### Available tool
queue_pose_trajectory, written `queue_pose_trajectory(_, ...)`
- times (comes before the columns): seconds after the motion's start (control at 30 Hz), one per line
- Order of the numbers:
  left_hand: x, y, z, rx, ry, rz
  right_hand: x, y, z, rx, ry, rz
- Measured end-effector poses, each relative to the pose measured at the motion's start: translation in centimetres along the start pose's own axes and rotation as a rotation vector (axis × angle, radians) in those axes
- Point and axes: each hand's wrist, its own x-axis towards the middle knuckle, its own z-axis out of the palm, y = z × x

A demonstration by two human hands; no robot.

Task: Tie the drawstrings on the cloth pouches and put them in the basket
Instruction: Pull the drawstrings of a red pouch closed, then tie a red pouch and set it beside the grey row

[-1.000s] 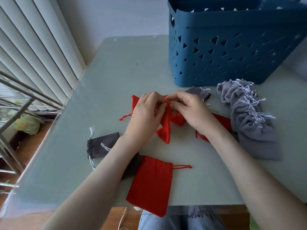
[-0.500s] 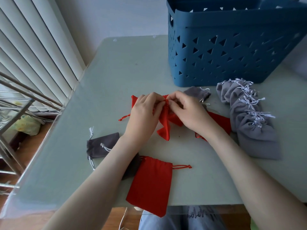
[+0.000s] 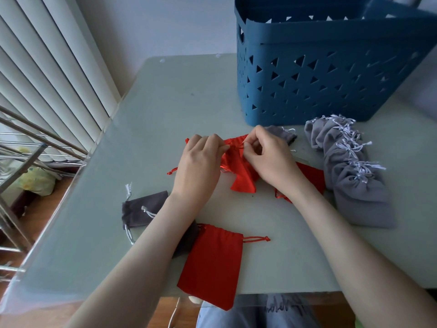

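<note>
Left hand [image 3: 198,166] and right hand [image 3: 267,159] have eased apart just in front of the basket [image 3: 307,91], each pinching the drawstring [image 3: 234,146] of the red pouch [image 3: 243,178], so we're mid-tie and next that knot wants pulling snug.

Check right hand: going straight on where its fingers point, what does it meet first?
The right hand points left and slightly away, so it would likely meet the gathered neck of the red pouch it holds first, with the left hand close behind.
</note>
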Motion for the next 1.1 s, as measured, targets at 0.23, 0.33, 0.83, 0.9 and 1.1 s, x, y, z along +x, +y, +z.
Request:
queue_pose_trajectory(0.23,0.4,0.6,-0.4,-0.064,-0.112,-0.177,-0.8,-1.9,-1.4,0.376,-0.254,0.215)
queue_pose_trajectory(0.33,1.6,2.2,-1.1,-0.135,-0.134,-0.268,-0.9,-2.6,-2.3,0.362,-0.273,0.177)
queue_pose_trajectory(0.83,6.6,12.5,3.1,-0.393,-0.874,-0.347,-2.4,3.8,-17.2,0.354,0.227,0.244)
queue_pose_trajectory(0.9,7.1,13.3,4.6,-0.286,-0.863,-0.23,-2.4,6.9,-19.4,0.315,0.326,0.341)
queue_pose_trajectory(1.1,7.7,14.9,8.0,-0.206,-0.76,-0.183,-2.7,13.9,-20.2,0.132,0.291,0.596)
